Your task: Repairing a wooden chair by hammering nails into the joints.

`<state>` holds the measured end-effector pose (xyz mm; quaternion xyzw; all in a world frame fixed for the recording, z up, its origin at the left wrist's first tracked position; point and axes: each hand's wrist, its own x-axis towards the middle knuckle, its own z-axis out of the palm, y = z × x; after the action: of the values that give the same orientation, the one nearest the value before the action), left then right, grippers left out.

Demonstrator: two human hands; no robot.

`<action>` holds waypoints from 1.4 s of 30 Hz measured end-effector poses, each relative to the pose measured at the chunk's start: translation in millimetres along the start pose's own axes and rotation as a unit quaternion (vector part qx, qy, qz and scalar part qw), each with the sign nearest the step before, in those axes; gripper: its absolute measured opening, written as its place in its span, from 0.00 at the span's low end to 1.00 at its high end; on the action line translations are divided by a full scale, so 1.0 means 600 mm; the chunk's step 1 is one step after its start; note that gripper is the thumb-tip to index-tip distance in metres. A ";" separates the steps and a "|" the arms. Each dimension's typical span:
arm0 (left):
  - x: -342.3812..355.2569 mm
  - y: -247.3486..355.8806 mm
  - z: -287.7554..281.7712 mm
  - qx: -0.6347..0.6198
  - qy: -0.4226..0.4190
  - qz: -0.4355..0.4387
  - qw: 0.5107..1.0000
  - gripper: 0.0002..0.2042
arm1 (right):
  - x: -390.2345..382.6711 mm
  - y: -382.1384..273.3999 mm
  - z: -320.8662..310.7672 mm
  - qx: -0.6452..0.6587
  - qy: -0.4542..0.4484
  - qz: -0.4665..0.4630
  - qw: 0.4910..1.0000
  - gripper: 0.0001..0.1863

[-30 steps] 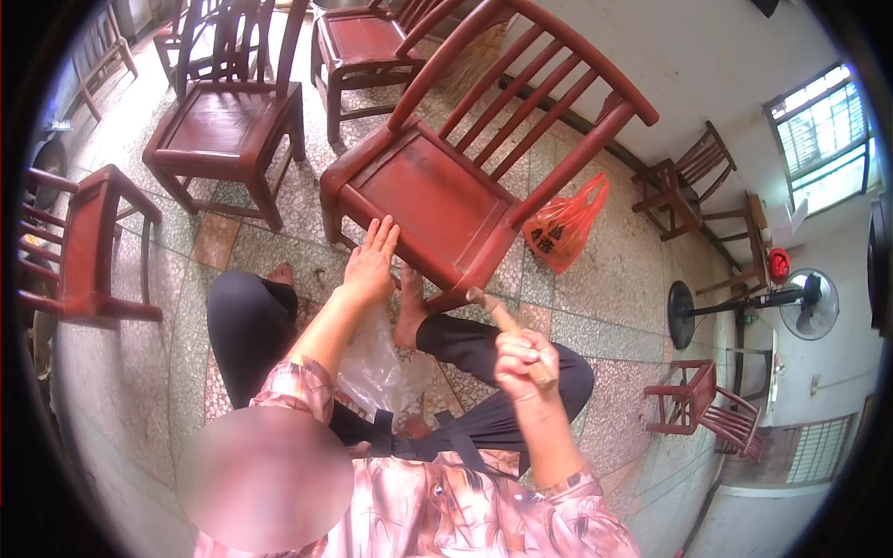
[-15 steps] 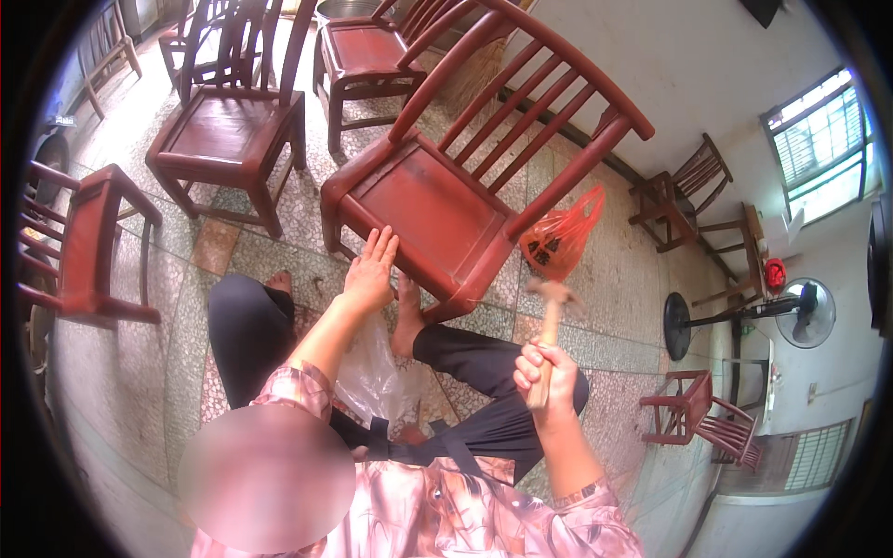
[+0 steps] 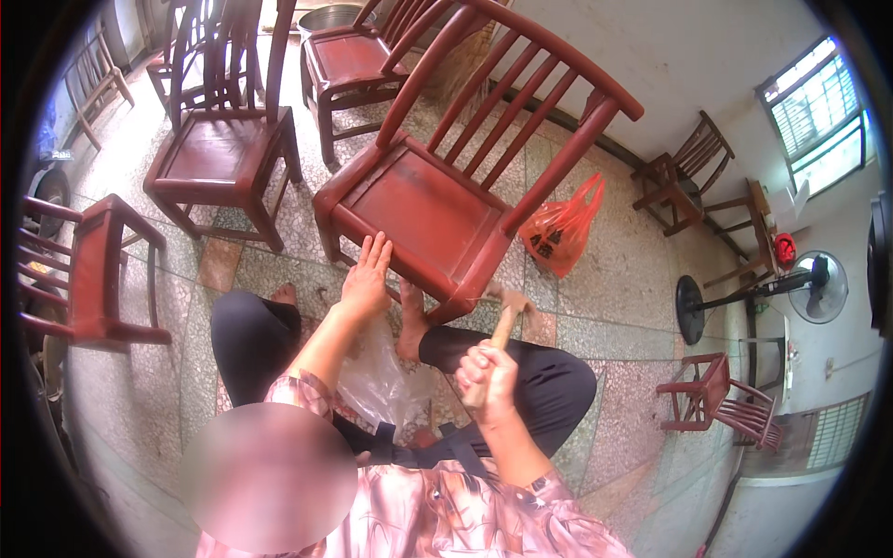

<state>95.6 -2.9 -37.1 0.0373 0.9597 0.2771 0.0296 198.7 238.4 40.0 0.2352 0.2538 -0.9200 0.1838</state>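
In front of me stands a reddish-brown wooden chair (image 3: 423, 219) with a slatted back and a flat seat. My left hand (image 3: 365, 279) lies on the front edge of its seat, fingers stretched out and holding nothing. A hammer (image 3: 505, 327) with a pale wooden handle is gripped in my right hand (image 3: 488, 374). Its head is close to the chair's front right corner; whether the two touch I cannot tell. A clear plastic bag (image 3: 377, 367) lies between my legs, under my left forearm.
Behind the chair's right side a red plastic bag (image 3: 563, 232) sits on the speckled tile floor. More wooden chairs stand at the left (image 3: 98, 270), at the back left (image 3: 223, 158) and at the right (image 3: 698, 395). A standing fan (image 3: 819, 286) is at the right.
My right hand has swung the hammer left and down, toward the chair's front right corner. The left hand stays on the seat edge. The whole view has shifted slightly.
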 end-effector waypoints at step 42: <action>0.001 -0.001 -0.002 0.011 0.020 0.029 0.999 0.44 | -0.008 -0.116 0.057 -0.345 -0.042 0.077 0.934 0.12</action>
<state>95.0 -4.2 -36.4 0.0595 0.9615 0.2684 0.0020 159.4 276.4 95.0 0.1372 0.5291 -0.7676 0.3346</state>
